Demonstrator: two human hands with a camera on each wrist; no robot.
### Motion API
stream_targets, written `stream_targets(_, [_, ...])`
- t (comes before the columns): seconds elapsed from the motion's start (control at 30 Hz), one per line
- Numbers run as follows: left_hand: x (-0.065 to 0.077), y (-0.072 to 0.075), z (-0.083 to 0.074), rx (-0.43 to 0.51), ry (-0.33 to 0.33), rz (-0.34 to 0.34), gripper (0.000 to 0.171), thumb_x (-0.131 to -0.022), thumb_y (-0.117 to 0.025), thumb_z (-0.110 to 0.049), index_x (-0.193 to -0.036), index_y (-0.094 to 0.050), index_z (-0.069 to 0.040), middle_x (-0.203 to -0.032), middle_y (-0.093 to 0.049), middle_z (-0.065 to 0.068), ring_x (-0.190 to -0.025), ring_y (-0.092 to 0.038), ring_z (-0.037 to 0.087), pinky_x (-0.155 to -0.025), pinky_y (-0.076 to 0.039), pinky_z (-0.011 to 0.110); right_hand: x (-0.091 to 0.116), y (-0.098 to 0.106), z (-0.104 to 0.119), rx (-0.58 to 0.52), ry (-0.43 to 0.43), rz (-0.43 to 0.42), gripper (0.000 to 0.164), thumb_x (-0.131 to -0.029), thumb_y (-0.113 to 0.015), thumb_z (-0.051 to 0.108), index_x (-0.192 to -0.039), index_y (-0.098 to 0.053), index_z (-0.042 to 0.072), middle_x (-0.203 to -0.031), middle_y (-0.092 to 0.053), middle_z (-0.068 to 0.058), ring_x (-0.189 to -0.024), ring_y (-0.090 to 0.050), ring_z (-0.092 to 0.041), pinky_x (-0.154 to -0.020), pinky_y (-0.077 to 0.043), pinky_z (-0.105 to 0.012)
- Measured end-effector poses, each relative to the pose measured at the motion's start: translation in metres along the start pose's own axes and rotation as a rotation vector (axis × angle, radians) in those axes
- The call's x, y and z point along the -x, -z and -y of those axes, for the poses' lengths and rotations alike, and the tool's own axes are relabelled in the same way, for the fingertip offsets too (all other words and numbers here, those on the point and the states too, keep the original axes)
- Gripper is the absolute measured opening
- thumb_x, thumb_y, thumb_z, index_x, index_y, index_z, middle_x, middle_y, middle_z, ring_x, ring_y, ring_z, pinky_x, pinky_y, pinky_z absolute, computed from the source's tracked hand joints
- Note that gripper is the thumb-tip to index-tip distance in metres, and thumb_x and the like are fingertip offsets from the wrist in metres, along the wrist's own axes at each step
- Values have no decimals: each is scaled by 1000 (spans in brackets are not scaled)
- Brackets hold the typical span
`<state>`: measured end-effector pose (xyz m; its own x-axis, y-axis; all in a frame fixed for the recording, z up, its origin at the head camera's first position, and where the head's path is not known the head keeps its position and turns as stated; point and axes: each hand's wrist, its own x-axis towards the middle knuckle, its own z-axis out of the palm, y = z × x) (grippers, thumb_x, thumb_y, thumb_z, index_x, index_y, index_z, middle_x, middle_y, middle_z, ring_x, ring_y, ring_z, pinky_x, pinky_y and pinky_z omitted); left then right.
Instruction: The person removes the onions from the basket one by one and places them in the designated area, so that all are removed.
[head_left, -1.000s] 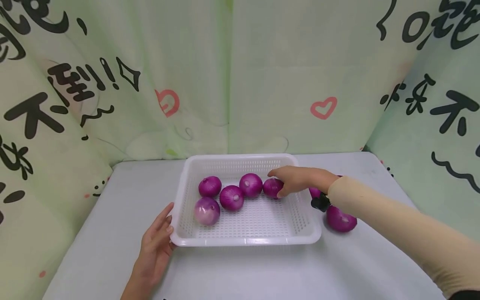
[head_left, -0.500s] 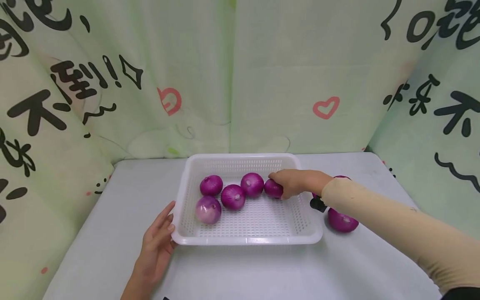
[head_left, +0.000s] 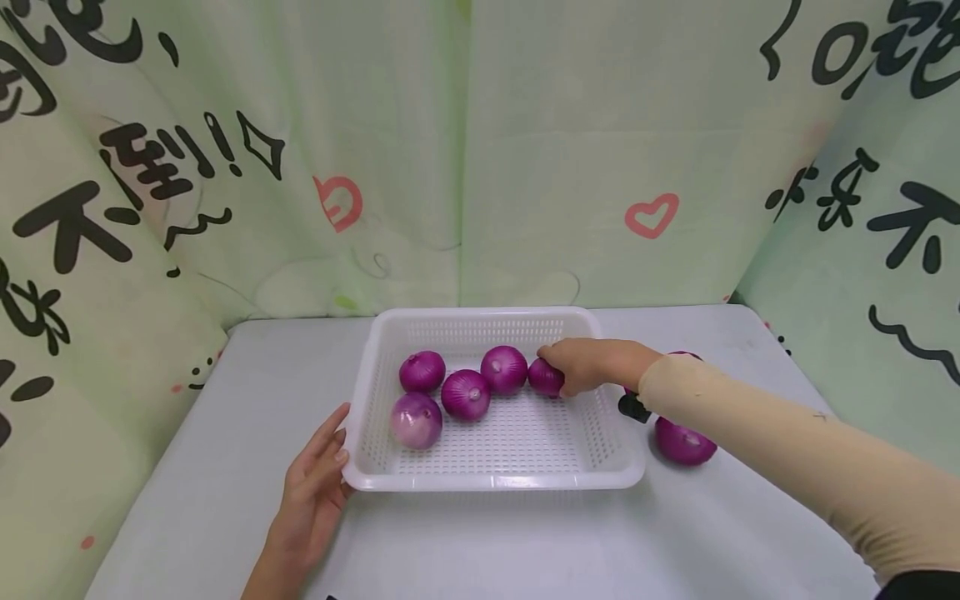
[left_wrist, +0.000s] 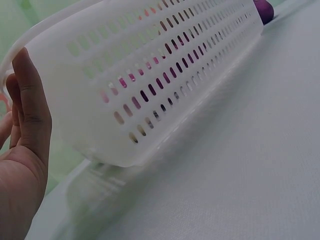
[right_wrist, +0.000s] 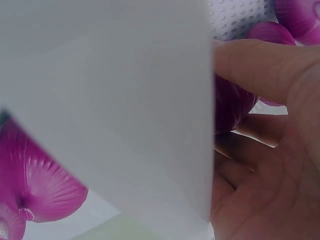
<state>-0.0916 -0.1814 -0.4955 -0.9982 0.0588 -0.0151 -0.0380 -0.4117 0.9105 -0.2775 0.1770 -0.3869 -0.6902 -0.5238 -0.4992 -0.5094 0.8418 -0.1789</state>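
A white perforated plastic basket (head_left: 492, 482) stands on the table, with several purple onions (head_left: 467, 395) inside, grouped toward its left and back. My left hand (head_left: 311, 496) rests against the basket's left side, its fairly straight fingers at the rim; the left wrist view shows the hand (left_wrist: 25, 150) beside the slotted outer wall. My right hand (head_left: 592, 364) reaches over the basket's right side and holds an onion (head_left: 546, 377) inside, next to the others. In the right wrist view, thumb and fingers curve around this onion (right_wrist: 232, 102), partly hidden by the basket's wall (right_wrist: 115, 115).
Right of the basket, an onion (head_left: 684, 442) lies on the white table (head_left: 480, 550), and others are partly hidden behind the right sleeve (head_left: 757, 425). A patterned curtain (head_left: 540, 167) hangs behind and along both sides.
The right hand and its onion stay in nearly the same place, the fingers turning slightly downward over it. The left hand and basket keep their places; the head view shifts a little.
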Motion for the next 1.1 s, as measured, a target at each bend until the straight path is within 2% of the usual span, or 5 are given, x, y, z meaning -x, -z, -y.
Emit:
stream_targets(0.37, [0, -1, -1, 9, 4, 1, 57, -109, -41, -6, -164, -29, -13, -130, -62, -7, -117, -65, 8, -89, -58, 26, -1, 0, -1, 3, 12, 13, 39, -91, -78, 11, -124, -60, 7, -111, -68, -6, -103, -62, -21, -100, -55, -39])
stream_targets(0.53, [0, -1, 0, -4, 7, -5, 57, -109, -42, -6, -164, -31, -14, -130, -62, -7, -117, -65, 8, -88, -58, 26, 1, 1, -4, 16, 55, 12, 37, -90, -78, 11, -122, -60, 6, -107, -68, -5, -99, -61, -20, -96, -54, -37])
stream_targets(0.77, [-1, -1, 1, 4, -3, 6, 56, -109, -41, -6, -164, -31, -15, -131, -63, -7, -117, -65, 7, -89, -58, 27, 7, 0, -6, -5, 72, 5, 49, -90, -79, 13, -133, -58, 4, -115, -69, -7, -104, -64, -20, -100, -56, -40])
stream_targets(1.1, [0, -1, -1, 18, -2, 19, 58, -110, -41, -6, -165, -27, -13, -131, -63, -7, -117, -65, 7, -89, -58, 25, 18, 3, -6, -30, 110, -6, 54, -89, -78, 12, -137, -55, 2, -121, -69, -8, -107, -64, -20, -100, -56, -40])
